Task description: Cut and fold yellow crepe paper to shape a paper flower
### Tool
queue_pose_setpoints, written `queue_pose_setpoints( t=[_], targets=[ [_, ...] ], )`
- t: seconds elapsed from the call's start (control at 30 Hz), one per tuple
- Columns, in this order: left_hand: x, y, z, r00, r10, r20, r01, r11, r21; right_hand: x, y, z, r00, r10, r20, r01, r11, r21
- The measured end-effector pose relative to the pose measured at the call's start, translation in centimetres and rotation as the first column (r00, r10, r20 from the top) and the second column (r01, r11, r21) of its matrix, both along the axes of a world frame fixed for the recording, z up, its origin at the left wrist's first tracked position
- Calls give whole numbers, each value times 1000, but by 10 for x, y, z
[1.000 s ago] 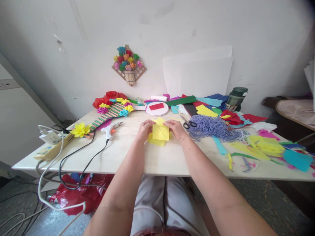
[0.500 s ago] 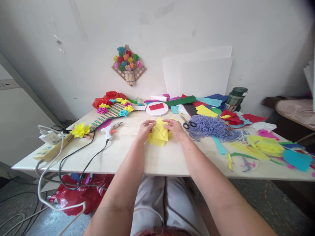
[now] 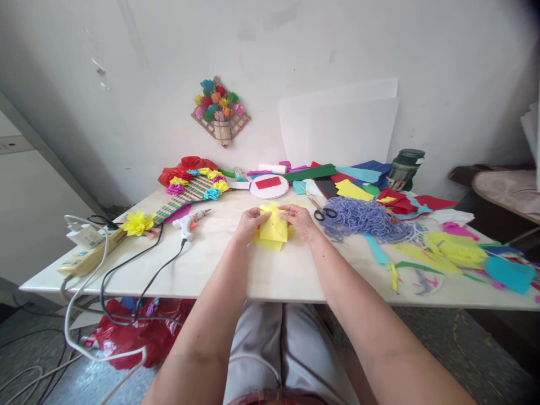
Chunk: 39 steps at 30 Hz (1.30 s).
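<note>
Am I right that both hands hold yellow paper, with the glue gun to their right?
Not quite: the head view shows the left hand and right hand holding yellow paper, but the glue gun lies to their left.

Yellow paper [image 3: 273, 232]: upper side edges partly hidden by the hands; number of layers unclear.
Left hand [image 3: 250, 223] and right hand [image 3: 300, 221]: partly hidden behind the paper.
Green bottle [image 3: 405, 170]: label too small to read.
Red bag [image 3: 130, 340]: top hidden by the table [image 3: 211, 267].
Blue scrap [image 3: 509, 274]: blurred.
Arms [image 3: 202, 320]: cut off below.
</note>
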<state>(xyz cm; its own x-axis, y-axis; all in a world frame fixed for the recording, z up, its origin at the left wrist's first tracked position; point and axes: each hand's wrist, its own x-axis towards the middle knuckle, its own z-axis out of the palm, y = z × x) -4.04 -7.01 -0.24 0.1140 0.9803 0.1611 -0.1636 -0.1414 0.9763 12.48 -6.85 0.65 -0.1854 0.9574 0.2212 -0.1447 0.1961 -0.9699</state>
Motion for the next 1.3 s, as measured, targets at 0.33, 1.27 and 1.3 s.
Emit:
queue_pose_setpoints(
  t=[0.33, 1.27, 1.3],
  targets=[
    [4, -5, 3, 997, -75, -4, 75, 997, 28, 1, -2, -3, 996, 28, 85, -25, 999, -39],
    [4, -4, 1, 996, -77, -53, 79, 997, 26, -1, -2, -6, 986, 40, 160, -40, 999, -5],
    [4, -4, 1, 996, -75, -52, 76, 997, 26, -1, -2, -6, 985, 41, 166, -41, 999, -7]
  ],
)
